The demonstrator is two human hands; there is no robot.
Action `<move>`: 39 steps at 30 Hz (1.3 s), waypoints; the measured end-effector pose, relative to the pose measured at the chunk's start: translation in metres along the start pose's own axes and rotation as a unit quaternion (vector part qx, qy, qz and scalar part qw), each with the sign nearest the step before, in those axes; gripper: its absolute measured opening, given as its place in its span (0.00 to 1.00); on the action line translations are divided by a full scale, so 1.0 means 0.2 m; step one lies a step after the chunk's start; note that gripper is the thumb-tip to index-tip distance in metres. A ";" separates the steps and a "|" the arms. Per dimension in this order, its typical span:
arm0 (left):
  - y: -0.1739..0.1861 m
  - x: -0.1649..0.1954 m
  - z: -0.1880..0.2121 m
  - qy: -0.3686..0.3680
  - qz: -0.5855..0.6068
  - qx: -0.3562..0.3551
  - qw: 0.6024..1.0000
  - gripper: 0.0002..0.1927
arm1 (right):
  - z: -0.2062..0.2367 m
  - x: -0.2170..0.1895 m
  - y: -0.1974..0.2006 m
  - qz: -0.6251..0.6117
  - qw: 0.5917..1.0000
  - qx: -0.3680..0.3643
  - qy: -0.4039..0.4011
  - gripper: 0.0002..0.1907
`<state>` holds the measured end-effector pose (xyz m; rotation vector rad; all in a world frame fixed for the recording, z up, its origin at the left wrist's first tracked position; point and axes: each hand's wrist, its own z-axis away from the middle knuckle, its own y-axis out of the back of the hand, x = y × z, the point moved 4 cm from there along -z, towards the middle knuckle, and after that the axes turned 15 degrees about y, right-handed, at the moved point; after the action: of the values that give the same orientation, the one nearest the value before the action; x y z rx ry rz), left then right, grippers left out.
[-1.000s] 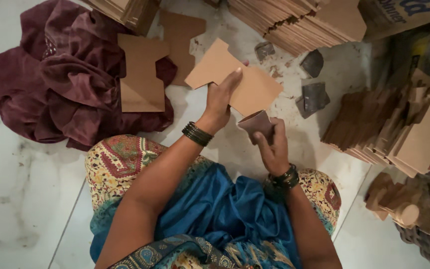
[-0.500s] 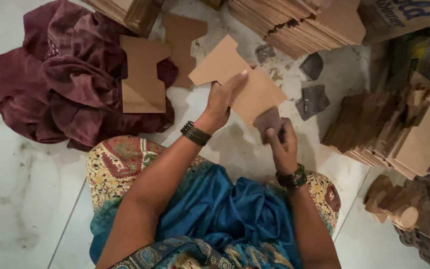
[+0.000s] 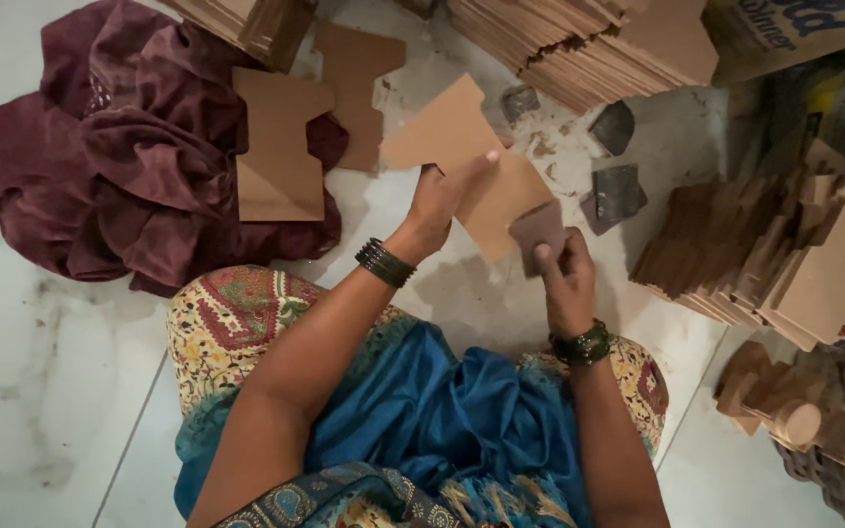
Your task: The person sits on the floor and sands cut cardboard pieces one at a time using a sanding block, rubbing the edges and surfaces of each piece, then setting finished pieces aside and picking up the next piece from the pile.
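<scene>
My left hand (image 3: pixel 444 200) grips a flat brown cut-out board (image 3: pixel 466 147), held tilted above the pale floor. My right hand (image 3: pixel 564 279) pinches a small dark brown rectangular piece (image 3: pixel 537 232), likely sandpaper, pressed against the board's lower right edge. Dark bangles circle both wrists. My lap, in blue and patterned cloth, fills the bottom of the view.
A maroon cloth heap (image 3: pixel 100 156) lies at left with a cut-out board (image 3: pixel 279 147) on it; another board (image 3: pixel 359 93) lies beside. Stacks of boards (image 3: pixel 579 39) sit at the top and at right (image 3: pixel 784 254). Dark scraps (image 3: pixel 618 191) rest on the floor. Wooden pieces (image 3: pixel 814 420) lie bottom right.
Both hands and the board have shifted slightly right and upward in view. The small dark piece has slid along the board's lower edge.
</scene>
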<state>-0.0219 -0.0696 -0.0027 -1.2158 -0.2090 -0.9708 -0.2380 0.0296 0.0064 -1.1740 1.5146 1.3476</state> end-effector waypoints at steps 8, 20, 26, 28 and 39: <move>0.01 0.09 0.02 0.001 0.026 -0.019 0.999 0.17 | -0.06 0.00 0.10 -0.092 0.989 0.115 -0.033 0.16; 0.01 0.06 0.02 -0.007 -0.041 -0.009 0.999 0.19 | -0.06 0.06 0.14 0.005 0.995 0.093 -0.026 0.17; 0.00 -0.07 -0.05 0.055 0.029 -0.120 0.991 0.25 | 0.00 -0.11 0.09 0.084 0.994 0.048 0.045 0.18; -0.01 -0.14 -0.06 0.156 0.104 -0.161 0.969 0.31 | 0.01 -0.18 0.01 0.146 0.987 -0.014 0.068 0.17; -0.10 -0.31 0.06 0.211 0.050 -0.327 0.920 0.45 | -0.02 -0.29 -0.07 0.249 0.954 -0.040 0.159 0.16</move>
<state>-0.0690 -0.0269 -0.0230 -1.5565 0.5610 -1.2348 -0.2094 0.0336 0.0593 -1.1429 2.1096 1.6113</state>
